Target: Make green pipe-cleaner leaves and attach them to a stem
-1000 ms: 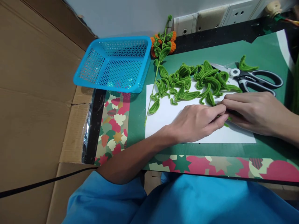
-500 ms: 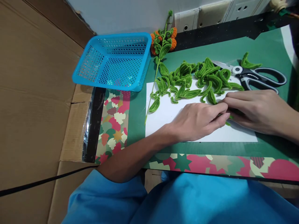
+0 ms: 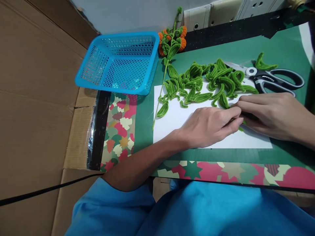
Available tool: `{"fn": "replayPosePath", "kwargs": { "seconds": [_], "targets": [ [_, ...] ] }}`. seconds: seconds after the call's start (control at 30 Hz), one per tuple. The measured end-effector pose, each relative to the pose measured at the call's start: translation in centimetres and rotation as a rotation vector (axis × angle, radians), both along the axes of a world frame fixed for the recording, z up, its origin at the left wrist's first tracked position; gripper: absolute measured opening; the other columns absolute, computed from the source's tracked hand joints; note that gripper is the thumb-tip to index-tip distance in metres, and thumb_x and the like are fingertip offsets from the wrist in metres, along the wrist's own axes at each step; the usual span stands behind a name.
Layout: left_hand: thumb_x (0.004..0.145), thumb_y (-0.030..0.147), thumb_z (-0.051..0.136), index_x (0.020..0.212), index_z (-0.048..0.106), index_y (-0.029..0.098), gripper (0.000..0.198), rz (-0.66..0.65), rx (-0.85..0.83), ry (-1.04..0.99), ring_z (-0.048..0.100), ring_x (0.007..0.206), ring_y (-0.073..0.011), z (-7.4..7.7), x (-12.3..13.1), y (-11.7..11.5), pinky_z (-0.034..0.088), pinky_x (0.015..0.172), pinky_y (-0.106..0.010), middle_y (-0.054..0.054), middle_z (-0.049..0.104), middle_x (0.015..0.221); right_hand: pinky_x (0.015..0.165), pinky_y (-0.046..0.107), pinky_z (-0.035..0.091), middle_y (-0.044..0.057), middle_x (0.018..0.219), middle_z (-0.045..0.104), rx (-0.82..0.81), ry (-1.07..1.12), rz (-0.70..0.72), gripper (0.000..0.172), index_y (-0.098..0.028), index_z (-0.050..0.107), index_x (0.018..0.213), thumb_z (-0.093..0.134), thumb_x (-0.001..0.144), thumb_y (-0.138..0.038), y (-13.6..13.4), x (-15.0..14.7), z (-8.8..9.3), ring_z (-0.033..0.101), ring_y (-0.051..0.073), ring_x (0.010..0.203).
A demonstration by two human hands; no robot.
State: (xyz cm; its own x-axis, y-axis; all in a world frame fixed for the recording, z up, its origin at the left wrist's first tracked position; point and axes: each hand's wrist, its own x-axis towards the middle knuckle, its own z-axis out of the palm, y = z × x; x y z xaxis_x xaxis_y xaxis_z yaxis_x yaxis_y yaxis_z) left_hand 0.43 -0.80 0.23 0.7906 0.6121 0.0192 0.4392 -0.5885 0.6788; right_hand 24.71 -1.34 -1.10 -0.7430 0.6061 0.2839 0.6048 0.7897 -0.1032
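Blue plastic forms the basket (image 3: 113,90) at the far left of the head view, a rounded rectangle with a smooth rim; its floor and walls are a lattice of small holes, with pinkish and pale specks showing through the floor. To its right lies a long, fuzzy green stem (image 3: 163,83) with pointed leaves, ridged orange blooms (image 3: 183,43) clustered at its far part. A heap of plush green leaves (image 3: 227,84), curled and looped, spreads over the far part of a flat white sheet (image 3: 169,123) on a dull green mat (image 3: 146,131). Steel-bladed scissors (image 3: 267,78) with black-and-grey handles lie to the far right, a lone curved green leaf (image 3: 264,64) just beside them. Nearer, at the right of the sheet, the left hand (image 3: 209,126) and right hand (image 3: 275,113) meet, fingers closed together around a small fuzzy green piece (image 3: 241,129), mostly hidden by them. A printed border (image 3: 209,173) of stars and scalloped shapes lines the near edge.
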Motion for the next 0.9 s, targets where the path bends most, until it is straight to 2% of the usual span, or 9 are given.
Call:
{"fn": "replayPosePath", "kwargs": {
  "seconds": [0.9],
  "targets": [
    [0.114, 0.040, 0.039, 0.100, 0.063, 0.022, 0.033, 0.001, -0.013, -0.038, 0.062, 0.073, -0.0186, -0.39, 0.12, 0.03, 0.037, 0.067, -0.032, -0.001, 0.069, 0.083, 0.055, 0.033, 0.029, 0.001, 0.080, 0.060, 0.008, -0.008, -0.027, 0.018, -0.026, 0.047, 0.092, 0.044, 0.110, -0.030, -0.12, 0.16, -0.19, 0.061, 0.022, 0.068]
  ]
}}
